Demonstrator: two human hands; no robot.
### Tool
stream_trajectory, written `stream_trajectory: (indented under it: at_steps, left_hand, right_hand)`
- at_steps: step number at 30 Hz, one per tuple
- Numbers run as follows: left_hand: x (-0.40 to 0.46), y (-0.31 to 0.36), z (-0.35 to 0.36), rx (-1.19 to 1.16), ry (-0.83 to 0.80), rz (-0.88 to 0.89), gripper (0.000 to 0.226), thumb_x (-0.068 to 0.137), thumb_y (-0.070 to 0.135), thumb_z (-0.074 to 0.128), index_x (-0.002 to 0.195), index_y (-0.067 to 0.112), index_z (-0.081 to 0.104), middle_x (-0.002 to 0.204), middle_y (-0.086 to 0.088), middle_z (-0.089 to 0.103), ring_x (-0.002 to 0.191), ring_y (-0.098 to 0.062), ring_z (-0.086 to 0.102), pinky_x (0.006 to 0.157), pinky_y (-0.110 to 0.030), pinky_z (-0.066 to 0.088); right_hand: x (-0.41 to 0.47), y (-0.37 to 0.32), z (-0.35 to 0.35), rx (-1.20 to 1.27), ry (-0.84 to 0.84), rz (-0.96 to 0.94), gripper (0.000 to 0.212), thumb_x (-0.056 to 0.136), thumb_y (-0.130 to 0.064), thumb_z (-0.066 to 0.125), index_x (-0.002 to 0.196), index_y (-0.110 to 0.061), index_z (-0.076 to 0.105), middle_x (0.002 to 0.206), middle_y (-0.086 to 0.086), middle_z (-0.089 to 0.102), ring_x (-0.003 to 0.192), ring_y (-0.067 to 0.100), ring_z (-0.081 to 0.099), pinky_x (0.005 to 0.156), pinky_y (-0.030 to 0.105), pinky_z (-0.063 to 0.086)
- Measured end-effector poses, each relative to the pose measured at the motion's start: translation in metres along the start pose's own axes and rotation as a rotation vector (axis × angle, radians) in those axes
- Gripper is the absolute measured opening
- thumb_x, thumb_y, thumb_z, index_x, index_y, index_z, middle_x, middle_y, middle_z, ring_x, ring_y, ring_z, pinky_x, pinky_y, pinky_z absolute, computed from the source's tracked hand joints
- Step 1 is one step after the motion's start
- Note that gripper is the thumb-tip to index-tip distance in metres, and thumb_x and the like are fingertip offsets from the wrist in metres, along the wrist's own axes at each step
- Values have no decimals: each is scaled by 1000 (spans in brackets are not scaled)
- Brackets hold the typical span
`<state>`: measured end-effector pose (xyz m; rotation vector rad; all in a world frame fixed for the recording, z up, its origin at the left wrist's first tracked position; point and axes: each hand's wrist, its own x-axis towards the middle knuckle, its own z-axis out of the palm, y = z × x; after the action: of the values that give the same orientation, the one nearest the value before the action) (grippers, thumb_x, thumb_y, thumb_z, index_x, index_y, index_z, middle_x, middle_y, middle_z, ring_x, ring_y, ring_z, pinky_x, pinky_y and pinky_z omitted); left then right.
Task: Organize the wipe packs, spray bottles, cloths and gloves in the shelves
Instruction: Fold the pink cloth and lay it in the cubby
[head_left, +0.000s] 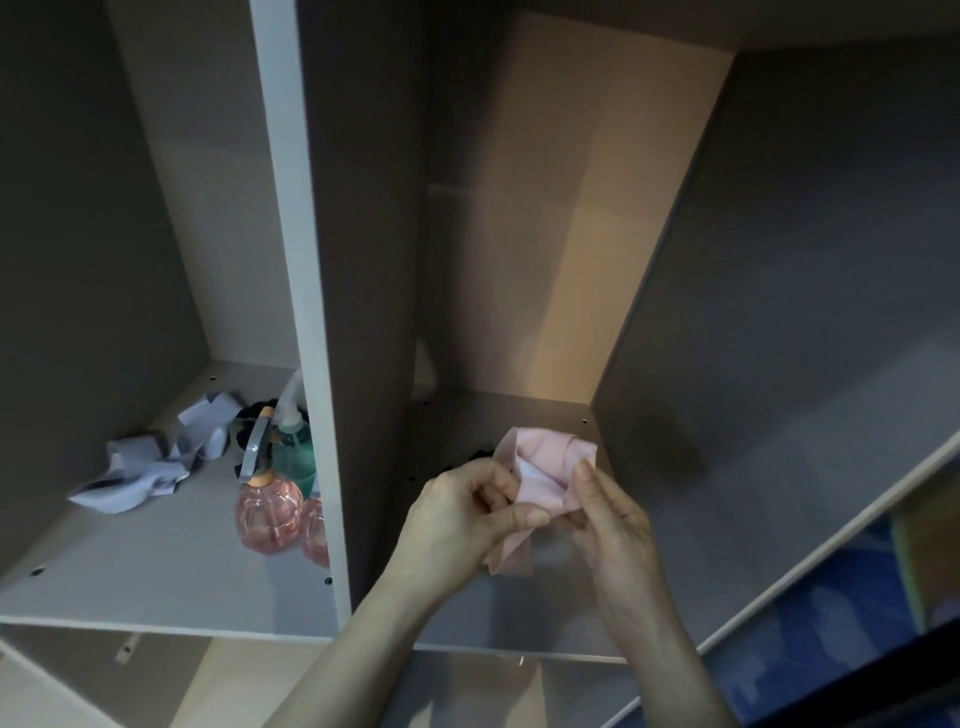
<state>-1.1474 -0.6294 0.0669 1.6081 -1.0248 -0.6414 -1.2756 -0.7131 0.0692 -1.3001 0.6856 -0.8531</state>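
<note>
Hands: two, both bare, raised over the front part of the right shelf compartment.
Left hand: clenched on the pink cloth, thumb pressed across its lower left part.
Right hand: pinching the cloth's right edge between thumb and fingertips.
Pink cloth: one, bunched and partly folded, held between the two hands above the shelf board; a tail hangs down beneath the left hand's thumb.
Spray bottles: three countable in the left compartment, against the dividing panel: one green bottle at the back with a white trigger head, a pink bottle in front of it, and a second pink one half hidden by the panel's edge.
White cloths: a crumpled heap left of the bottles, toward the back of that compartment; the number of pieces cannot be told.
Dark item: one small black shape on the right compartment's board, just behind the left hand; too dim to identify.
Compartments: two in view, side by side.
</note>
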Motion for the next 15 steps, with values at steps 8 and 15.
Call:
stream_trajectory:
  at_steps: [8, 15]
  left_hand:
    - [6, 11, -2, -259, 0, -39, 21, 85, 24, 68, 78, 4, 65, 75, -11, 64, 72, -14, 59, 70, -26, 48]
    - [14, 5, 5, -393, 151, -116, 24, 92, 16, 59, 83, -6, 57, 75, -12, 60, 66, -15, 57, 54, -17, 46]
  right_hand:
    - [2, 11, -9, -126, 69, -36, 21, 93, -22, 54, 104, -19, 72, 101, 5, 74, 90, 21, 71, 79, 32, 55]
    - [0, 11, -10, -156, 206, -35, 23, 96, -25, 50, 98, -25, 73, 94, -1, 75, 86, 19, 69, 76, 33, 55]
